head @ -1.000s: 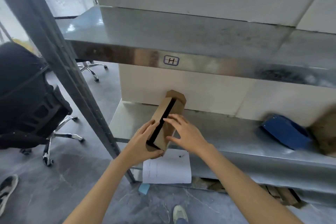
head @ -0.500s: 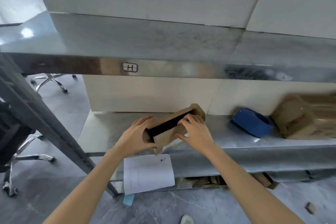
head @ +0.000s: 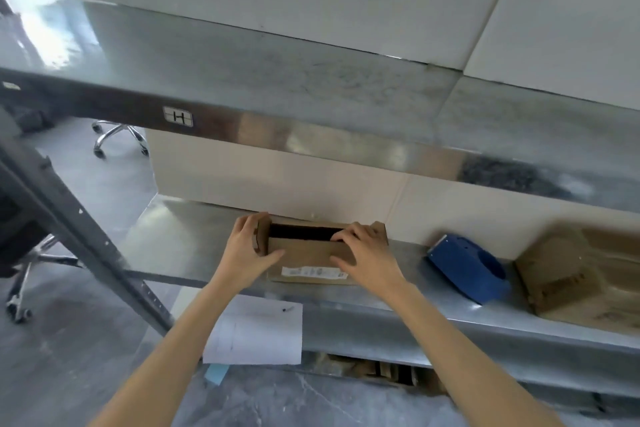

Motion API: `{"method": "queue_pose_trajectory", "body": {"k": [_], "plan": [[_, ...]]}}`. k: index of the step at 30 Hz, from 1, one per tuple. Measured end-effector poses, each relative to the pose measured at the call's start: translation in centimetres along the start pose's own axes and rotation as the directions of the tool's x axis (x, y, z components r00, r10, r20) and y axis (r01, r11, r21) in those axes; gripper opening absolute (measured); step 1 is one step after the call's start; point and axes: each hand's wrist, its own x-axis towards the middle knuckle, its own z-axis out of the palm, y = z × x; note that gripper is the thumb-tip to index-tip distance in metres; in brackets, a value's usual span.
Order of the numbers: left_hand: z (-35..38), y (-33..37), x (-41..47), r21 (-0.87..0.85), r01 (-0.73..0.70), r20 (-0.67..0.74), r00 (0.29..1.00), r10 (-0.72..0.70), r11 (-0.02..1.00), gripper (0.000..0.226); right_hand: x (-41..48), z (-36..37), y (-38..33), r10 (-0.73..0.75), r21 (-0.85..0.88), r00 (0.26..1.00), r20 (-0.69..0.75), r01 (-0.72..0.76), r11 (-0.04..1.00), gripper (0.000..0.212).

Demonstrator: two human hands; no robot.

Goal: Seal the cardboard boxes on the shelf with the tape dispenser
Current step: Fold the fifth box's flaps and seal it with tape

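A small brown cardboard box [head: 304,253] lies flat on the lower metal shelf [head: 180,239], lengthwise left to right, with a dark open gap along its top and a white label on its front. My left hand [head: 247,248] grips the box's left end, thumb in front and fingers over the end flap. My right hand [head: 367,253] holds the right part of the box, fingers over the top flap at the gap. The blue tape dispenser [head: 467,269] sits on the shelf to the right, untouched.
A larger cardboard box [head: 581,274] sits at the far right of the shelf. The upper shelf [head: 277,87] overhangs the work area. A slanted metal upright [head: 86,246] stands at left. A white paper sheet [head: 256,333] hangs from the shelf's front edge. Office chairs stand on the floor at left.
Both hands turned the small box from end-on and tilted in the air to lying flat and sideways on the lower shelf. The view swung right, showing more of the tape dispenser and the larger box.
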Motion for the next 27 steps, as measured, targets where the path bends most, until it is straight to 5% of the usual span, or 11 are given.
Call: {"method": "queue_pose_trajectory", "body": {"k": [13,19,27], "plan": [[3.5,3.7,-0.7,-0.091,0.083,-0.187,0.977,-0.099,0.992,0.047,-2.3,-0.7,3.7,-0.128,0.179,0.991,-0.026,0.131,0.975,0.029],[3.5,3.9,-1.0,-0.092,0.095,-0.171,0.979,-0.109,0.991,0.048,-2.7,-1.2,5.8,-0.025,0.155,0.993,-0.118,0.043,0.987,0.022],[3.1,3.9,-1.4,-0.193,0.123,-0.097,0.985,-0.144,0.974,0.048,-2.7,-1.7,6.8,0.102,0.298,0.995,0.005,-0.099,0.950,0.026]]}}
